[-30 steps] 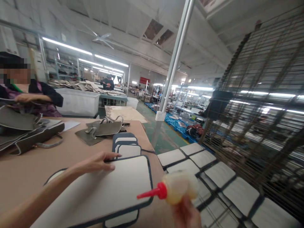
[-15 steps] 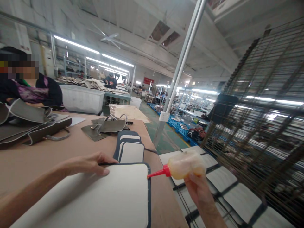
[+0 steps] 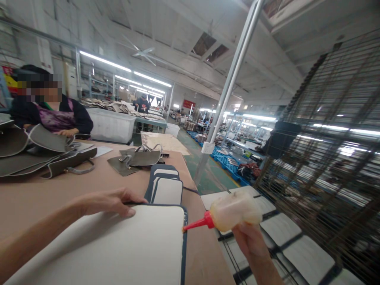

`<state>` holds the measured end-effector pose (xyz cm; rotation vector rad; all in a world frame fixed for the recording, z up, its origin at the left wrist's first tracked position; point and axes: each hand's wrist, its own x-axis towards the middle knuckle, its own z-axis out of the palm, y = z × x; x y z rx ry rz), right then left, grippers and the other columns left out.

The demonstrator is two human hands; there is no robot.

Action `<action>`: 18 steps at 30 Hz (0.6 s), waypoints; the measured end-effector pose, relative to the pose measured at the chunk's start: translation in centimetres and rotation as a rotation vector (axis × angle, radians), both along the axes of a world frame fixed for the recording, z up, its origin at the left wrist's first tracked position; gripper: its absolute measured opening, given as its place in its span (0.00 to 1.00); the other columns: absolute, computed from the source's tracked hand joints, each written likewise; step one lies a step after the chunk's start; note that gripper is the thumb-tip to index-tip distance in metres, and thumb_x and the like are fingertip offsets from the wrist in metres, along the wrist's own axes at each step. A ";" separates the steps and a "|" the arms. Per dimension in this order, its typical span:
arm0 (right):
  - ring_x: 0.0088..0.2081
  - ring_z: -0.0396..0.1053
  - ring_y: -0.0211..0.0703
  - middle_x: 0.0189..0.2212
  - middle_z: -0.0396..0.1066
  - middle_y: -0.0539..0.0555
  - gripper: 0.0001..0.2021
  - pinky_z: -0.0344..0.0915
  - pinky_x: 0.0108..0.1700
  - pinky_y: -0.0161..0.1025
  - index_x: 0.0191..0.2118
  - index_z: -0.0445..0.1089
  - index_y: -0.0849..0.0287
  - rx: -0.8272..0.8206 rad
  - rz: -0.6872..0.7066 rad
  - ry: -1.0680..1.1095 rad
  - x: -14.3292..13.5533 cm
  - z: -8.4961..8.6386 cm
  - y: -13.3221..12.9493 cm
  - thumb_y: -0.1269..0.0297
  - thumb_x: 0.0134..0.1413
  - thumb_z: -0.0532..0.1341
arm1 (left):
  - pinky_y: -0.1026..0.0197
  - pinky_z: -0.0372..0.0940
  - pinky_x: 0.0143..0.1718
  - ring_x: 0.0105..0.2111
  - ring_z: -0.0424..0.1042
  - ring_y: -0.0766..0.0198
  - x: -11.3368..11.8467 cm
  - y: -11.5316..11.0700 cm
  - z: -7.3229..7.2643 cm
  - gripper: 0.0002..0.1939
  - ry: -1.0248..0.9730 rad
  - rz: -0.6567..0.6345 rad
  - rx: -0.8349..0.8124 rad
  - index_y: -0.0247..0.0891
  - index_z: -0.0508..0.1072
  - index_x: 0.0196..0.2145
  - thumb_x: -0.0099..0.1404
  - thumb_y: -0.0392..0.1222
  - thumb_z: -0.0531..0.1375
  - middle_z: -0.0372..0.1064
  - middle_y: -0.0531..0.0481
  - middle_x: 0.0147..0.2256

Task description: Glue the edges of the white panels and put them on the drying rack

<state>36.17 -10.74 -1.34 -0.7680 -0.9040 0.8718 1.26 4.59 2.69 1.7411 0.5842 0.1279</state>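
Observation:
A large white panel with rounded corners and a dark blue border (image 3: 142, 245) lies across the near side of the table. My left hand (image 3: 115, 202) grips its far edge, thumb on the white face and fingers over the border. In my right hand (image 3: 249, 235) is a glue bottle (image 3: 234, 211), translucent with yellowish liquid and a red nozzle. The bottle is tilted nearly level, and its nozzle tip touches the right border of the panel. A wet, shiny line shows on the border near the far right corner.
Smaller white, blue-edged panels (image 3: 169, 192) are stacked just beyond. Grey-green bag pieces (image 3: 139, 157) with handles lie on the brown table (image 3: 118, 178). More white panels (image 3: 280, 229) rest on a wire rack at right. A co-worker (image 3: 56, 114) sits at far left; a metal post (image 3: 225, 91) rises ahead.
The nozzle tip has moved a little along the right border toward me, away from the far corner. My left hand keeps its hold. The view has shifted slightly left.

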 end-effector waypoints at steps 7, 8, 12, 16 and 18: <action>0.49 0.72 0.60 0.40 0.79 0.56 0.31 0.66 0.54 0.57 0.47 0.73 0.49 -0.008 0.025 0.013 0.1 -0.5 -0.4 0.57 0.30 0.75 | 0.67 0.65 0.38 0.37 0.75 0.58 0.1 -0.3 0.3 0.22 -0.011 -0.060 -0.059 0.34 0.76 0.50 0.59 0.42 0.59 0.79 0.50 0.39; 0.48 0.73 0.60 0.40 0.79 0.56 0.31 0.66 0.54 0.57 0.47 0.73 0.49 -0.007 0.022 0.015 0.2 -0.7 -0.5 0.57 0.30 0.75 | 0.68 0.65 0.37 0.37 0.75 0.58 0.1 -0.2 0.3 0.22 -0.006 -0.061 -0.060 0.34 0.76 0.50 0.59 0.42 0.59 0.79 0.50 0.39; 0.45 0.75 0.60 0.36 0.80 0.55 0.28 0.67 0.54 0.56 0.45 0.74 0.50 -0.019 0.040 -0.005 0.5 -1.4 -1.1 0.58 0.30 0.74 | 0.67 0.66 0.37 0.36 0.75 0.58 -0.2 -0.3 0.5 0.23 0.014 -0.044 -0.068 0.35 0.76 0.50 0.57 0.43 0.60 0.79 0.51 0.38; 0.47 0.74 0.58 0.36 0.80 0.53 0.24 0.65 0.56 0.54 0.43 0.75 0.50 -0.043 0.047 0.023 0.4 -1.7 -1.7 0.62 0.34 0.73 | 0.63 0.67 0.39 0.38 0.75 0.54 -0.1 -0.9 1.0 0.22 0.005 0.037 -0.090 0.35 0.79 0.47 0.55 0.43 0.61 0.80 0.51 0.37; 0.47 0.74 0.58 0.36 0.80 0.54 0.25 0.65 0.55 0.54 0.45 0.75 0.50 -0.064 0.070 0.016 0.5 -1.9 -2.0 0.62 0.34 0.73 | 0.62 0.67 0.39 0.38 0.75 0.51 0.0 -1.3 1.0 0.21 -0.007 0.075 -0.110 0.36 0.80 0.45 0.53 0.42 0.62 0.80 0.50 0.36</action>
